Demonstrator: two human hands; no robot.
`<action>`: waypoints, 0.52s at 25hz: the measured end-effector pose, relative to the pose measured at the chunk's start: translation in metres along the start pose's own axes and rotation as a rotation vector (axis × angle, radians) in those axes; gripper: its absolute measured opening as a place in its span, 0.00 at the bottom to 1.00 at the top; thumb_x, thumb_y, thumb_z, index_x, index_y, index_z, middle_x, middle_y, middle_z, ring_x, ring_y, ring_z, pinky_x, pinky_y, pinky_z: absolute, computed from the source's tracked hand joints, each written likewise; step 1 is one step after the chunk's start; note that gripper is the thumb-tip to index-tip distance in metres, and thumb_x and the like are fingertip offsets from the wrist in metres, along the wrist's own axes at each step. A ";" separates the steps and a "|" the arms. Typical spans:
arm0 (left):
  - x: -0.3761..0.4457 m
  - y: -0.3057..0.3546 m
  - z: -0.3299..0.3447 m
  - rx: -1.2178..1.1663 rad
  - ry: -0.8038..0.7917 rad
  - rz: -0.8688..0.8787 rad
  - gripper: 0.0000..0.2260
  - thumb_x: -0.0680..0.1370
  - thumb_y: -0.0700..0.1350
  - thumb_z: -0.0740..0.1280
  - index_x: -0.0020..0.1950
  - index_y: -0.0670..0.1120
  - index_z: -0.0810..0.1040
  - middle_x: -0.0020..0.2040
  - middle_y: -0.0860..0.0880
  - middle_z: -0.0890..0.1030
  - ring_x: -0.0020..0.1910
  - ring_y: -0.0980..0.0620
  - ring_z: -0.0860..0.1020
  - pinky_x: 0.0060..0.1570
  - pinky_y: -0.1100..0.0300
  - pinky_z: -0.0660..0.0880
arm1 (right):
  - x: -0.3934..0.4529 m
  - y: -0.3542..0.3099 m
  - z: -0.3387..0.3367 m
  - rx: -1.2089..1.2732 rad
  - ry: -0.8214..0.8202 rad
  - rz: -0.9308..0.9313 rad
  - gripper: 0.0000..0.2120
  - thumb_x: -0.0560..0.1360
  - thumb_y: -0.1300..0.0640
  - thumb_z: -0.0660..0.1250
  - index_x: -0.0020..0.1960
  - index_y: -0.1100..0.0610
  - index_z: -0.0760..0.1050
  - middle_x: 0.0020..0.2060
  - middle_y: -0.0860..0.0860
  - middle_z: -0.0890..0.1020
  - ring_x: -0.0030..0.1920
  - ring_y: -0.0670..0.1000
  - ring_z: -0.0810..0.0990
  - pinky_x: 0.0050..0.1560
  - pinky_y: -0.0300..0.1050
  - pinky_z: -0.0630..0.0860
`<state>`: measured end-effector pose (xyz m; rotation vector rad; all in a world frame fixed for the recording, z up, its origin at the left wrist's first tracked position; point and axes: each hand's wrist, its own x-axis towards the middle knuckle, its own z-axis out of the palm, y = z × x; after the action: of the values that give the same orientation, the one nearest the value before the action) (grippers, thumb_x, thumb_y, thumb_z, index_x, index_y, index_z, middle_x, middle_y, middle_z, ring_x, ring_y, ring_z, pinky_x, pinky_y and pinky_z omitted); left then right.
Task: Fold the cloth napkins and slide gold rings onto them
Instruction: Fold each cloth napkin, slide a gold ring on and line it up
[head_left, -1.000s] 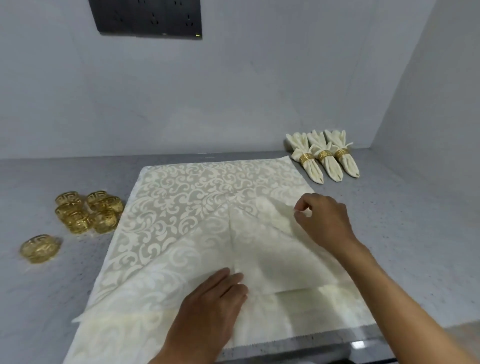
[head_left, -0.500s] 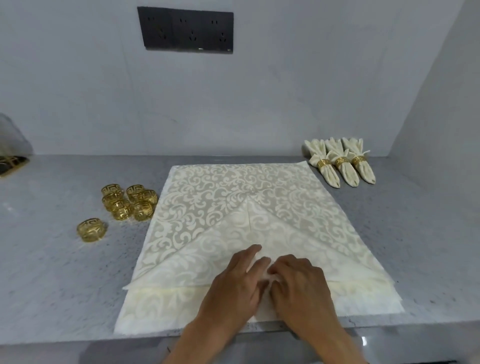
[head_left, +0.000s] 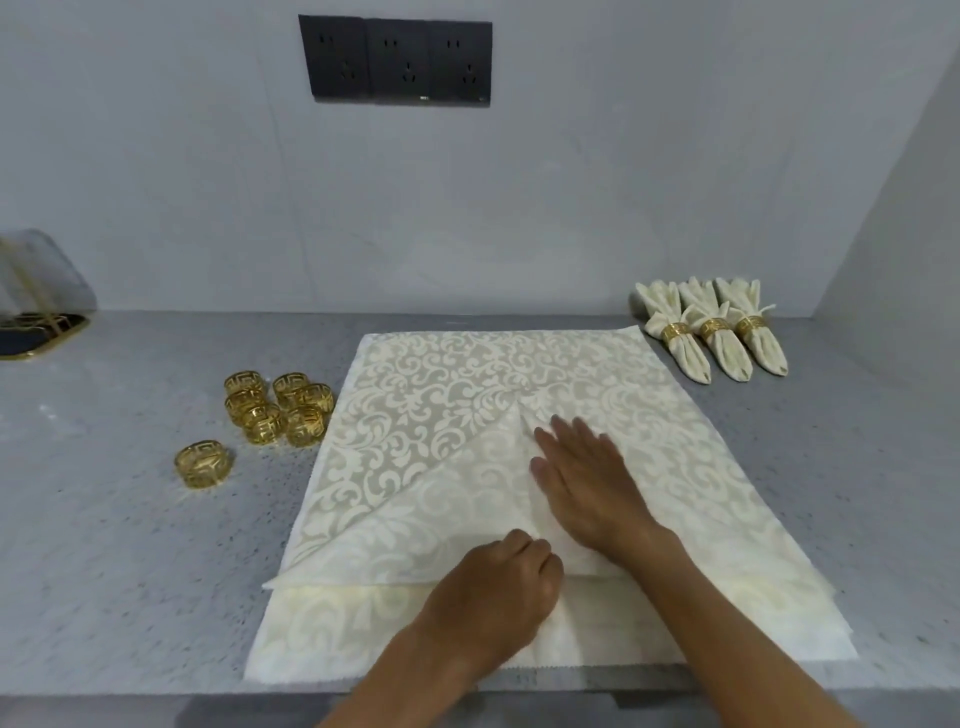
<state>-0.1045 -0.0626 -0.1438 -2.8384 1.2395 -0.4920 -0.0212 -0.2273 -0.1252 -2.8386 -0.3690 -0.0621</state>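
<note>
A cream damask napkin (head_left: 441, 395) lies spread on the grey counter (head_left: 130, 519), its two near corners folded in to a peak at the centre. My right hand (head_left: 587, 483) lies flat with straight fingers on the right flap beside the centre seam. My left hand (head_left: 498, 587) rests on the near edge of the left flap with its fingers curled under; whether it pinches the cloth is hidden. A cluster of gold rings (head_left: 278, 405) sits to the left of the napkin, and one more gold ring (head_left: 203, 463) stands apart, nearer me.
Three folded napkins with gold rings (head_left: 714, 332) lie at the back right by the side wall. A dark tray with a gold rim (head_left: 36, 332) sits at the far left. Black wall sockets (head_left: 395, 61) hang above. The counter's front edge runs just below the napkin.
My right hand laid the right corner down, came to the centre by my left hand, then slid away from me along the seam. My left hand's fingers curled.
</note>
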 end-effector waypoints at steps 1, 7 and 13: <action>0.003 0.002 -0.003 0.019 -0.010 -0.013 0.07 0.65 0.39 0.72 0.37 0.48 0.76 0.34 0.51 0.77 0.33 0.53 0.74 0.26 0.62 0.73 | -0.011 0.004 -0.010 0.055 0.115 -0.015 0.24 0.84 0.45 0.46 0.78 0.51 0.60 0.79 0.49 0.57 0.79 0.52 0.50 0.77 0.49 0.47; 0.026 0.056 -0.006 -0.001 -0.079 -0.111 0.13 0.53 0.42 0.78 0.30 0.49 0.77 0.27 0.51 0.75 0.26 0.53 0.74 0.20 0.64 0.66 | -0.089 0.033 -0.036 0.265 0.225 -0.136 0.11 0.82 0.53 0.58 0.57 0.49 0.79 0.52 0.39 0.80 0.51 0.41 0.77 0.53 0.39 0.72; 0.020 0.054 -0.039 -0.287 -0.046 -0.225 0.09 0.69 0.48 0.73 0.33 0.50 0.75 0.31 0.52 0.76 0.28 0.54 0.74 0.25 0.63 0.67 | -0.081 0.024 -0.022 0.168 0.115 -0.114 0.13 0.79 0.49 0.59 0.55 0.49 0.80 0.53 0.42 0.79 0.51 0.45 0.74 0.55 0.41 0.71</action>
<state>-0.1414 -0.1090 -0.1084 -3.2300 1.0661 -0.2672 -0.0931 -0.2754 -0.1165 -2.6326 -0.4862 -0.2069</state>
